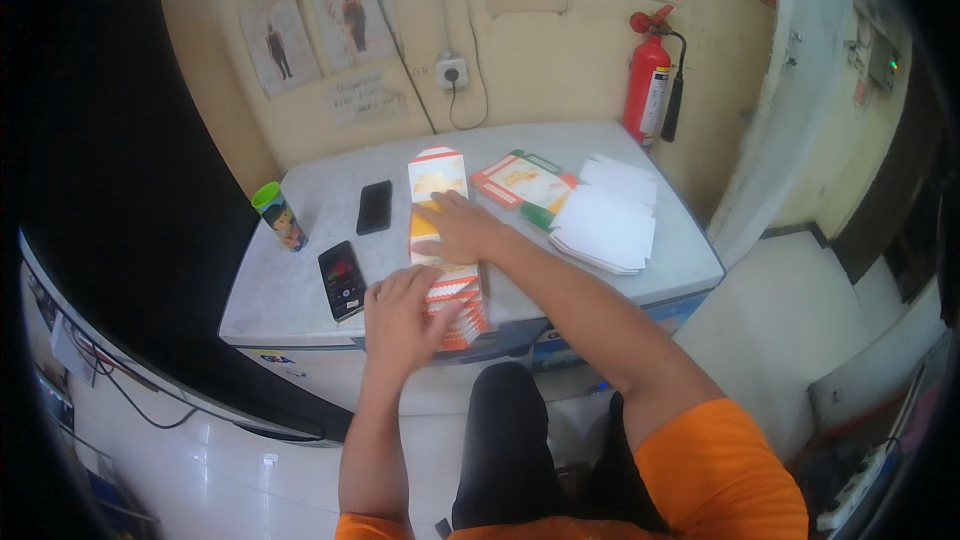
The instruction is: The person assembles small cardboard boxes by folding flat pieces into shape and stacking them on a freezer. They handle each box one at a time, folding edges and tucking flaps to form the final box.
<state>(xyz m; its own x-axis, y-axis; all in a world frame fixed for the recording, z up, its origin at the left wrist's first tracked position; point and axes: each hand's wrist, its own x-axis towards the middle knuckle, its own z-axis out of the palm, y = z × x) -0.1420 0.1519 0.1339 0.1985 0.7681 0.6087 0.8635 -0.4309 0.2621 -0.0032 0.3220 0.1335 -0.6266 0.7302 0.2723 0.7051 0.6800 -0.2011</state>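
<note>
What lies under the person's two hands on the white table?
A row of orange-and-white flat cartons; right hand presses its middle, left hand its near end. The parts under the palms are hidden.

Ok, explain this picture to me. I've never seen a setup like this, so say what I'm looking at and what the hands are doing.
There is no machine here. A person wears a wide fisheye camera on the head, looking down, so the edges bend and the forearms enter from below.

The surface is the white lid of a chest freezer. Both hands press flat on a row of orange-and-white cartons: the left hand at the near end, the right hand in the middle. Neither grips anything.

Also on the lid: two dark phones, a green cup, more flat cartons and white sheets. A red fire extinguisher stands by the wall.
</note>
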